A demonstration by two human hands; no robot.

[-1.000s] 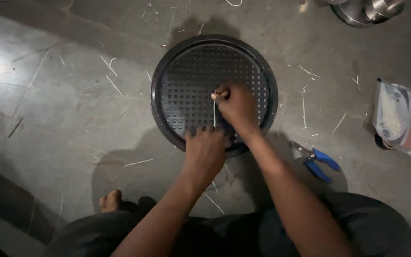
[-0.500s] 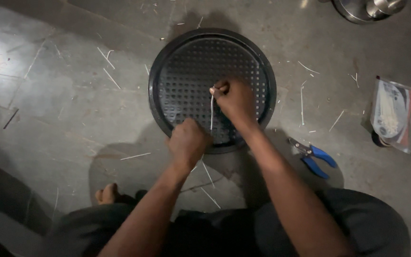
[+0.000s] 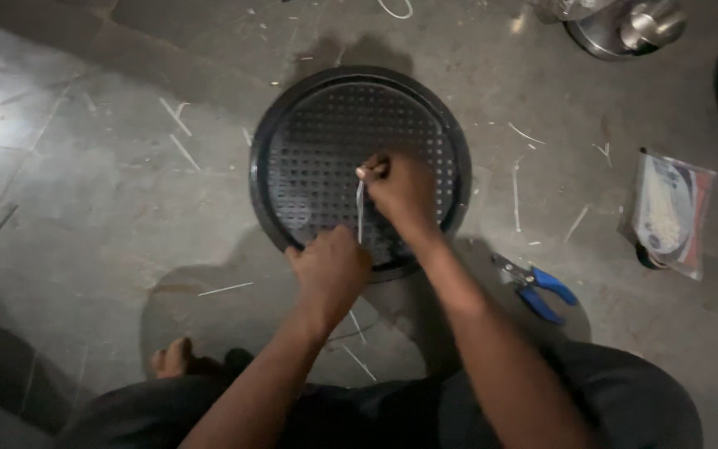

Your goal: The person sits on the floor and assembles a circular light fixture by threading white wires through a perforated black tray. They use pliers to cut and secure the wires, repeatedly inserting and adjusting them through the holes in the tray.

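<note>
While gripped, strip over tray.

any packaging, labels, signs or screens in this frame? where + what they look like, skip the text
Clear plastic packet: on the floor at the right edge, right of the round perforated tray and above the blue-handled pliers; flat, roughly rectangular, see-through, with pale contents and a dark round shape showing inside.
No signs or screens in view; no separate labels can be made out.
</note>
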